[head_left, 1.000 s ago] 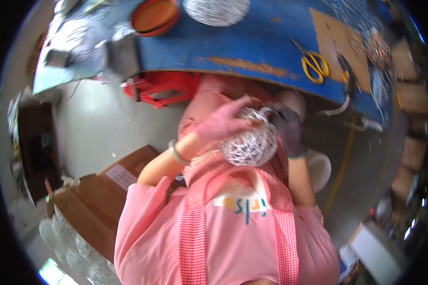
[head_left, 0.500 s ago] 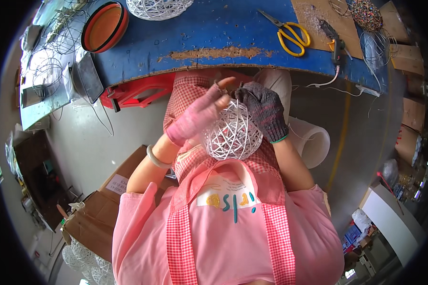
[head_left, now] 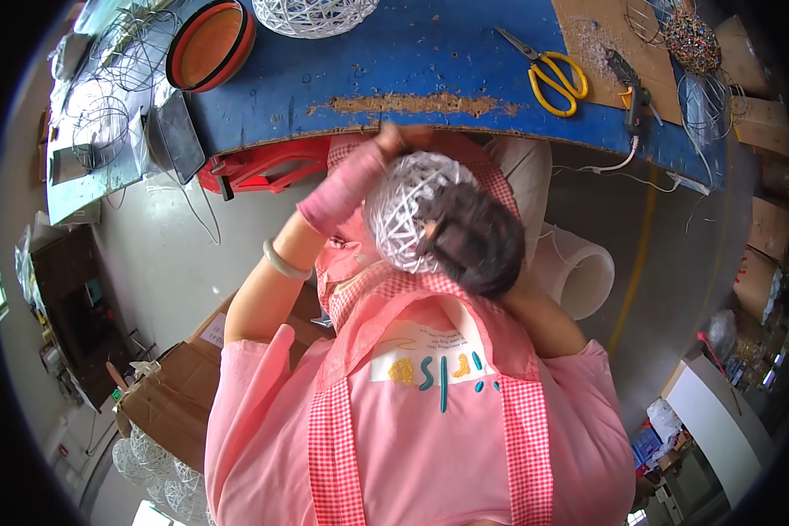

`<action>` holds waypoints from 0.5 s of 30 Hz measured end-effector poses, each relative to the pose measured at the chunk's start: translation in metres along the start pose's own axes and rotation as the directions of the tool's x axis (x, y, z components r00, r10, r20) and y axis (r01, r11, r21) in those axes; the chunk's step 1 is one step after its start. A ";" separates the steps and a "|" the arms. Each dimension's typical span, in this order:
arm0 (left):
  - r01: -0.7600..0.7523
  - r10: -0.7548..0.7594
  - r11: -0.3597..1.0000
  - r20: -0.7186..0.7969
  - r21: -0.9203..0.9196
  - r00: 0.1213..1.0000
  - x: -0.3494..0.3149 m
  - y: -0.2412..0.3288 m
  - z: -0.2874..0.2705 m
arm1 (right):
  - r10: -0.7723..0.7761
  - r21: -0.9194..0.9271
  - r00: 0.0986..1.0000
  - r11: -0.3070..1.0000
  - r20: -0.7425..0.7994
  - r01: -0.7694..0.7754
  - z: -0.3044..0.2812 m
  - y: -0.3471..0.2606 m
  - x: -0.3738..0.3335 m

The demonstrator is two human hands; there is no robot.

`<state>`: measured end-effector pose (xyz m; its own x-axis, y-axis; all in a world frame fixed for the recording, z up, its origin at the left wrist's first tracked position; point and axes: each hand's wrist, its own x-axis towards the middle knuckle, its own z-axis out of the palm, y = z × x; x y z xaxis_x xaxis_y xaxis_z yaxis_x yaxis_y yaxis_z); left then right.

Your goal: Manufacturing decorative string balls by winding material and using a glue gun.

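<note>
A white openwork ball of woven strips (head_left: pixel 403 215) is held above my lap, in front of the pink checked apron. My right hand (head_left: pixel 478 238), in a dark knit glove, is curled over the ball's right and near side, blurred by motion; a bare fingertip shows against the strips. My left hand (head_left: pixel 364 175), in a pink fingerless glove, reaches along the ball's far left side. Its fingers, near the table edge, are smeared, so their grip cannot be made out.
On the blue table (head_left: pixel 465 66) are yellow-handled scissors (head_left: pixel 557 83), a glue gun (head_left: pixel 631 92), an orange bowl (head_left: pixel 210 46), another white woven ball (head_left: pixel 316 13) and wire frames (head_left: pixel 105 114). A red stool (head_left: pixel 267 167) stands beneath; a cardboard box (head_left: pixel 171 394) is at my left.
My right hand has come nearer and down from the ball's top to its near right side. The left hand has shifted slightly away and left. The ball has moved up and turned.
</note>
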<state>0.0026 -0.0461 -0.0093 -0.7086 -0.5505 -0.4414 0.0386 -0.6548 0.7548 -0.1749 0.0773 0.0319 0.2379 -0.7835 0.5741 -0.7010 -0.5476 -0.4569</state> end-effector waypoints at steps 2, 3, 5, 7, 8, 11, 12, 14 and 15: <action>-0.082 0.068 0.875 0.047 0.477 0.997 -0.012 -0.032 0.000 | -0.002 0.042 0.999 0.999 0.047 0.000 0.006 -0.004 -0.018; -0.079 0.062 0.877 0.050 0.473 0.997 -0.013 -0.035 0.002 | 0.039 0.070 0.998 0.997 0.059 -0.043 0.007 -0.005 -0.021; -0.002 -0.005 0.984 0.034 0.179 0.999 -0.014 -0.041 0.007 | 0.206 0.320 0.974 0.920 0.090 -0.224 0.006 -0.002 -0.023; -0.243 0.237 0.916 0.057 0.320 0.970 -0.021 -0.033 0.020 | 0.410 0.368 0.907 0.832 0.094 -0.414 0.001 0.004 -0.007; -0.367 0.347 0.840 0.125 0.400 0.930 -0.021 -0.036 0.016 | 0.434 0.334 0.891 0.827 0.133 -0.452 -0.008 0.008 0.008; -0.256 0.238 0.865 0.097 0.432 0.966 -0.021 -0.027 0.020 | 0.131 -0.041 0.990 0.991 0.049 -0.129 -0.002 0.039 0.007; -0.195 0.193 0.888 0.046 0.417 0.980 -0.021 -0.025 0.024 | 0.092 -0.050 0.995 0.995 0.034 -0.090 -0.003 0.044 0.012; -0.282 0.310 0.804 0.035 0.524 0.950 -0.016 -0.048 0.012 | 0.044 -0.076 0.996 0.996 0.077 -0.038 -0.005 0.054 0.023; -0.271 0.294 0.824 0.034 0.497 0.955 -0.016 -0.050 0.012 | 0.044 -0.079 0.996 0.996 0.078 -0.038 -0.002 0.058 0.023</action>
<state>0.0031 0.0015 -0.0341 -0.6892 -0.7008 -0.1838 -0.1268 -0.1331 0.9830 -0.2116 0.0283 0.0197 0.2586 -0.8275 0.4983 -0.7607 -0.4924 -0.4230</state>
